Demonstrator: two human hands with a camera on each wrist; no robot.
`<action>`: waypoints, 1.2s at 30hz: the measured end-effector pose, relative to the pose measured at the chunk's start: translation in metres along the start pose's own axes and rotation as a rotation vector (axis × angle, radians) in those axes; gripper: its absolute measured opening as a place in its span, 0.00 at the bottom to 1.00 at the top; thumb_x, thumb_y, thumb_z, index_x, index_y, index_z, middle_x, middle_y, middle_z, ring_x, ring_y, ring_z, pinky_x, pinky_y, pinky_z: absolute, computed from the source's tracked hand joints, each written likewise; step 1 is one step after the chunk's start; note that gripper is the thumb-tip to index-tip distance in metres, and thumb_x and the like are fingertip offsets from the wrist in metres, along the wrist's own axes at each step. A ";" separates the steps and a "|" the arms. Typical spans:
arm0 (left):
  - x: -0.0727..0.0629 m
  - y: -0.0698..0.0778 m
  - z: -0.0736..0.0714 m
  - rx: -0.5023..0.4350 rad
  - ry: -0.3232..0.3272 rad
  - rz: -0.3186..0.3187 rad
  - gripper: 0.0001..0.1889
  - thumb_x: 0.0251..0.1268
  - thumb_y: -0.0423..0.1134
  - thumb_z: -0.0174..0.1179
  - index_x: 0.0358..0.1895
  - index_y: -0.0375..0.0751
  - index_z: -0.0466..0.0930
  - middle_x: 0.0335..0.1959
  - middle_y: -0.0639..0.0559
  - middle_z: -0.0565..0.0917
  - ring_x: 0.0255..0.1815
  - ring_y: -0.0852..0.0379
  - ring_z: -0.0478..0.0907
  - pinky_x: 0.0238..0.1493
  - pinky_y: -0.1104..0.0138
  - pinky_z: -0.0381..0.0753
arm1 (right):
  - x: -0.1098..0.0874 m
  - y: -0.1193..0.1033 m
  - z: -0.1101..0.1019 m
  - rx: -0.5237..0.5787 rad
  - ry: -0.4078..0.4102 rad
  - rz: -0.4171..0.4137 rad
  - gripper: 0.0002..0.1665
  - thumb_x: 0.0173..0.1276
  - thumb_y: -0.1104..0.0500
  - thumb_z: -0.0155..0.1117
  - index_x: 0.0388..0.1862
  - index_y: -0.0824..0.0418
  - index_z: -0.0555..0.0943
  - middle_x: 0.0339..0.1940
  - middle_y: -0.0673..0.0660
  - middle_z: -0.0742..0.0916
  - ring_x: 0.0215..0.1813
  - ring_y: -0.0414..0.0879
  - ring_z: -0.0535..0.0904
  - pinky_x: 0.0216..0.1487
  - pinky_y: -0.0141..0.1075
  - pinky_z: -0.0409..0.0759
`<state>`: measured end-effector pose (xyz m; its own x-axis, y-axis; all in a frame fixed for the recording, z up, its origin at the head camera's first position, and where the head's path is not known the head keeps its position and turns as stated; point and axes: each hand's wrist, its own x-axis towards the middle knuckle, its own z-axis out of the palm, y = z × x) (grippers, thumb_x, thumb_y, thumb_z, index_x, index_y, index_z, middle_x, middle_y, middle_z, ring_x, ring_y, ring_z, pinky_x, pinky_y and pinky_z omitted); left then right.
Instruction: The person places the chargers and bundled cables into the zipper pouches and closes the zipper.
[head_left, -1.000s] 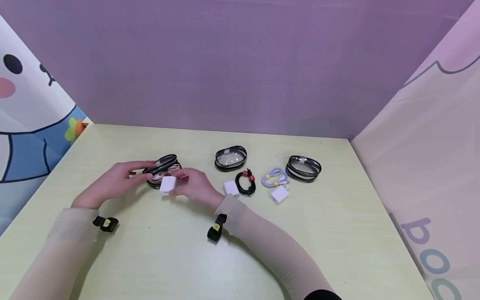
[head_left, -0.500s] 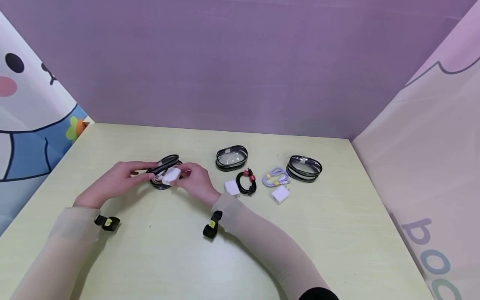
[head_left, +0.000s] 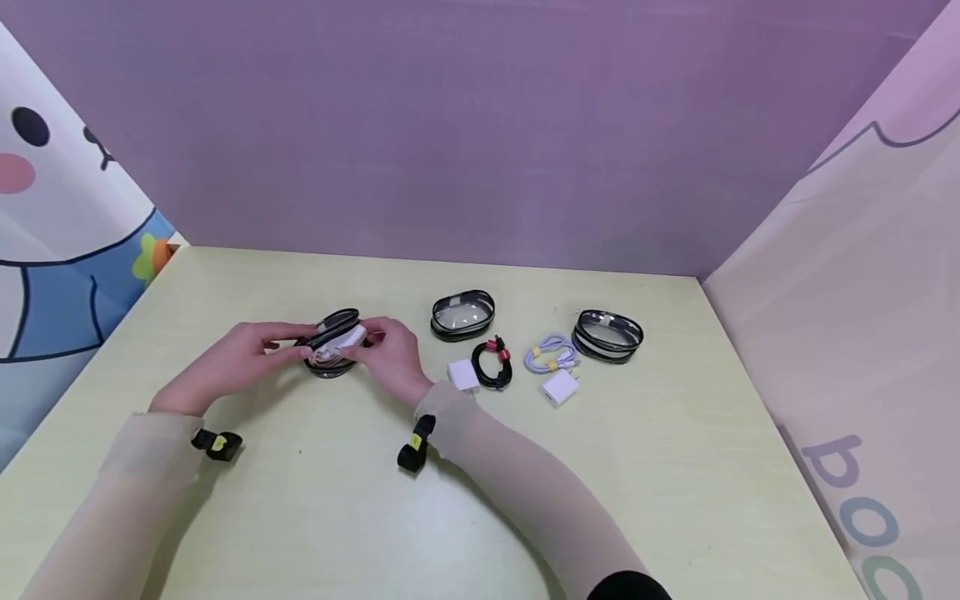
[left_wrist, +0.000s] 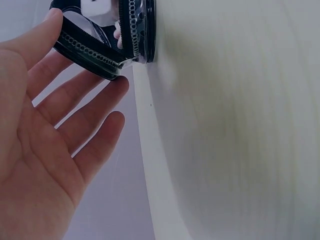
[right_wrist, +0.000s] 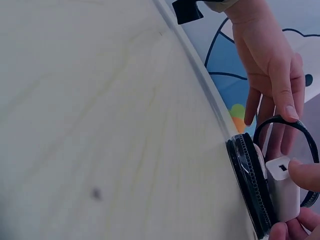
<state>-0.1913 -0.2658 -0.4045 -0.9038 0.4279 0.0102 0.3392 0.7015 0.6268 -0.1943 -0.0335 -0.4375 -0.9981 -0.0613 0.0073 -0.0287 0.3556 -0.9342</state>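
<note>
A small clear zip pouch with black edging point(head_left: 326, 372) stands with its lid raised at the left of the table. My left hand point(head_left: 228, 360) pinches the lid's rim between thumb and fingers; the left wrist view shows the toothed zip point(left_wrist: 90, 51) along it. A pinkish cable point(head_left: 322, 357) lies inside the pouch. My right hand point(head_left: 392, 354) grips a white charger plug point(head_left: 351, 337) in the pouch's mouth. In the right wrist view the charger point(right_wrist: 286, 197) sits between lid and base, its port showing, with thumb and fingers on it.
Two more black-edged clear pouches point(head_left: 462, 318) lie farther right, one by the purple cable. A coiled black cable with red ties point(head_left: 477, 368) lies beside a white charger point(head_left: 462, 375). A purple cable point(head_left: 555, 342) lies by another white charger point(head_left: 559, 387).
My right hand has moved the charger up and back from in front of the pouch into its mouth, tilting it. The left hand keeps its hold on the lid.
</note>
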 end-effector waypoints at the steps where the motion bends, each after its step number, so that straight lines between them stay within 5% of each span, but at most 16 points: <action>1: 0.000 0.000 0.000 0.001 0.000 0.002 0.24 0.71 0.52 0.60 0.64 0.45 0.80 0.61 0.40 0.80 0.61 0.41 0.75 0.52 0.45 0.78 | 0.001 0.001 0.001 -0.002 0.004 -0.002 0.27 0.52 0.59 0.82 0.52 0.59 0.85 0.37 0.46 0.85 0.42 0.41 0.81 0.42 0.28 0.76; 14: 0.001 0.000 0.001 -0.002 -0.002 -0.007 0.24 0.71 0.53 0.61 0.64 0.45 0.80 0.61 0.41 0.80 0.62 0.41 0.75 0.54 0.45 0.78 | 0.003 0.000 0.001 -0.015 -0.014 0.057 0.24 0.55 0.62 0.79 0.52 0.58 0.86 0.38 0.47 0.85 0.42 0.38 0.79 0.43 0.28 0.77; 23: -0.001 0.006 0.000 -0.001 -0.014 -0.008 0.24 0.71 0.53 0.60 0.64 0.46 0.80 0.62 0.39 0.80 0.63 0.40 0.74 0.53 0.44 0.77 | 0.008 -0.001 0.005 -0.010 0.003 0.049 0.18 0.53 0.61 0.81 0.42 0.59 0.84 0.31 0.47 0.84 0.33 0.35 0.76 0.38 0.28 0.75; 36: 0.003 0.003 0.005 0.031 -0.006 0.079 0.20 0.69 0.47 0.64 0.60 0.44 0.82 0.62 0.41 0.79 0.66 0.39 0.71 0.53 0.43 0.77 | 0.008 0.000 -0.001 -0.031 -0.011 0.069 0.20 0.51 0.59 0.83 0.40 0.59 0.81 0.32 0.47 0.85 0.33 0.35 0.78 0.41 0.29 0.76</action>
<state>-0.1917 -0.2594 -0.4059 -0.8722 0.4861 0.0544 0.4177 0.6823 0.5999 -0.2023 -0.0325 -0.4374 -0.9971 -0.0460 -0.0611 0.0385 0.3883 -0.9207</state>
